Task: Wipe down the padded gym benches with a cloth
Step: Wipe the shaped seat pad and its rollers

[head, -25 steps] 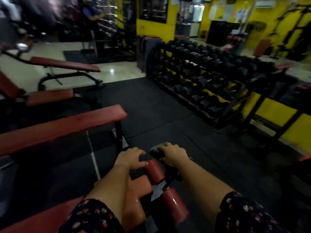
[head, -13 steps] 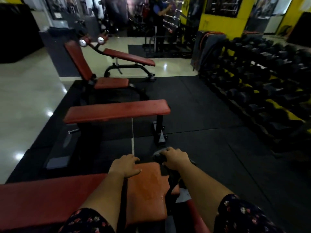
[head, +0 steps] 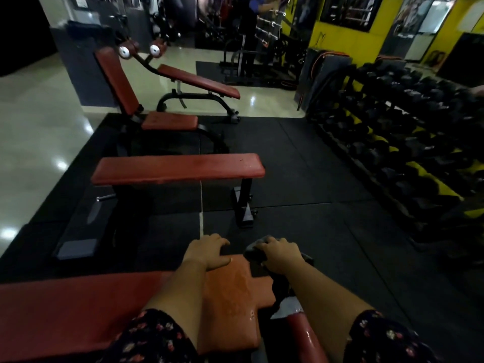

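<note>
A red padded bench runs along the bottom of the head view; its right end pad looks wet. My left hand rests on the far edge of that pad, fingers curled over the edge. My right hand grips a dark grey cloth just past the pad's right end, above a red roller pad. A second flat red bench stands beyond, across the black mat.
An adjustable red bench and an inclined red bench stand farther back. A long dumbbell rack lines the right side. A person stands at the far back by a bar rack. Shiny tiled floor lies left.
The view has swung left and down, bringing the near bench and the far benches into sight. Both hands stay at the bench's end, the right still gripping the cloth.
</note>
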{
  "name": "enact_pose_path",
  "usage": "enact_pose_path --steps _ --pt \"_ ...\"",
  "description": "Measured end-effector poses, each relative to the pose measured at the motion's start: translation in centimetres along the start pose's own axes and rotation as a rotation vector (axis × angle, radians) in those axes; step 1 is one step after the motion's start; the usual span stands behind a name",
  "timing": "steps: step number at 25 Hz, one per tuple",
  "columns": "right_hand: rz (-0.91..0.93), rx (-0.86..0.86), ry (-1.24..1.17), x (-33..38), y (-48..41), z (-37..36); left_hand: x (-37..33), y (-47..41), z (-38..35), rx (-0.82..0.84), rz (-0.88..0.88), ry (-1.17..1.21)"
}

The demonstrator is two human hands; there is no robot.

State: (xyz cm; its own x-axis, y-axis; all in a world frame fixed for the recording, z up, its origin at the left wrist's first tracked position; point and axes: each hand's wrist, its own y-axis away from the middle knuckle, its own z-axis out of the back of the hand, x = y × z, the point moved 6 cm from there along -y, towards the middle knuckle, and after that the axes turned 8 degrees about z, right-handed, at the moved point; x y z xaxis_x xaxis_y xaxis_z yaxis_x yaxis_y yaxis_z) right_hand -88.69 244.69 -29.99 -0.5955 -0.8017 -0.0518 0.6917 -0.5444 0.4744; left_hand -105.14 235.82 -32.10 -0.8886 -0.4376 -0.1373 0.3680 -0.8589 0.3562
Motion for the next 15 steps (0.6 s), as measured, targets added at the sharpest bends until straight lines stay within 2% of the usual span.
enact_pose_path --steps 8,11,15 --pt "0.060 -0.027 -0.040 -5.4 -2.2 0.0 -4.1 -2.3 -0.3 -0.003 0.068 0.064" --pt "0.084 -0.053 -0.150 -8.1 -3.5 -1.3 -5.1 -2.2 -2.8 -0.001 0.169 0.105" --pt "0.101 -0.054 -0.292 -8.7 -5.1 -4.1 -4.8 -1.5 -8.1 0.064 0.247 0.036"
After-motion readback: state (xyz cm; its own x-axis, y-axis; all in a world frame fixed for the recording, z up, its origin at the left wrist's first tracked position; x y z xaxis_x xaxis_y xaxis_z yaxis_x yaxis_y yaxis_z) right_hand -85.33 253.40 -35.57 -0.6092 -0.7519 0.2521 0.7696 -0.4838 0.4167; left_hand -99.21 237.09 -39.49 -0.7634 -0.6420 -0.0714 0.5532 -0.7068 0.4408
